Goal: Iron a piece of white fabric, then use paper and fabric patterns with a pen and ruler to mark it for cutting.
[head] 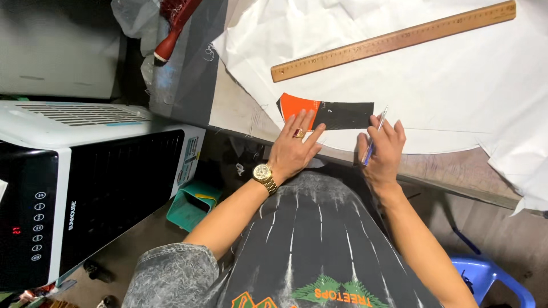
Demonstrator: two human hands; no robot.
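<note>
My left hand (pixel 295 147), with a ring and a gold watch, presses flat on a black and orange card template (pixel 331 114) lying on white paper (pixel 434 74). My right hand (pixel 382 151) grips a pen (pixel 374 137), its tip at the template's right end near the paper's cut lower edge. Both hands sit at the near edge of the wooden table (pixel 456 171).
A long wooden ruler (pixel 394 41) lies diagonally on the paper farther back. A black and white air cooler (pixel 85 177) stands at left. A green bin (pixel 191 205) sits on the floor, a blue plastic stool (pixel 491 276) at lower right. A red-handled tool (pixel 170 34) lies at top left.
</note>
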